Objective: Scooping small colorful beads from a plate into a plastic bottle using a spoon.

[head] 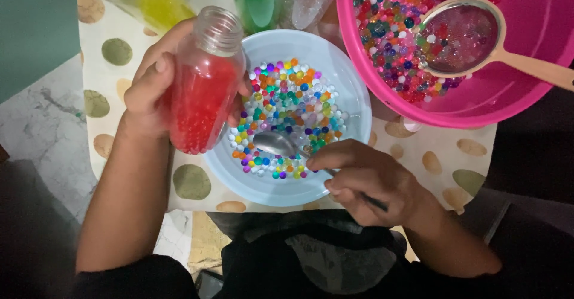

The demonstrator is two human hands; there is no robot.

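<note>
Left hand [152, 89]: wrapped around a clear plastic bottle filled with red gel beads [203, 89]. The fingers [164, 66] are closed on its side and the thumb passes behind it. The bottle is held off the counter, tilted, with its open threaded neck pointing up and away from the person. Its lower end hangs over the left rim of the bowl.

Right hand [368, 182]: fingers pinched tight on the handle of a metal spoon [278, 145]. The handle runs back under the palm. The spoon's head lies inside the pale blue round plastic bowl [353, 95], resting on the beads near the front, just right of the bottle's base and not touching it.

The bowl holds a shallow layer of mixed multicoloured and white gel beads [287, 104] and sits on a counter covered with a cream cloth printed with green and tan spots [191, 182].

Just beside the bowl, upper right, stands a large pink plastic basin [538, 30] holding further multicoloured beads, with a round mesh strainer on a tan handle [460, 36] lying in it.

Along the far edge lie more clear bottles, one with yellow contents [155, 3], one with green [258, 3].
</note>
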